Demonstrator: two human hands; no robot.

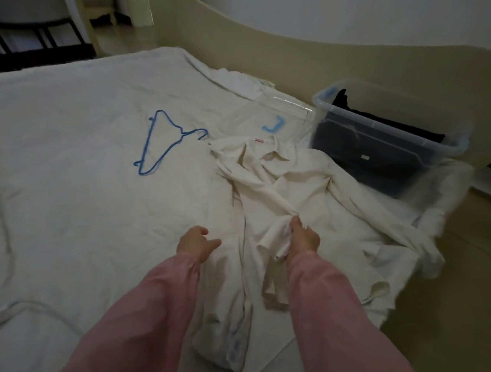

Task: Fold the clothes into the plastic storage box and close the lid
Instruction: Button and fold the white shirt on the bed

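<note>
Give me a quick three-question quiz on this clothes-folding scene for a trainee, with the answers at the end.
1. True or false: the storage box already has dark clothes in it.
2. Short answer: where is the lid?
3. Pick one: the right hand grips A) the lid, B) the cream shirt, C) the dark clothes.

Key:
1. True.
2. Off the box, lying flat on the bed beside it.
3. B.
</note>
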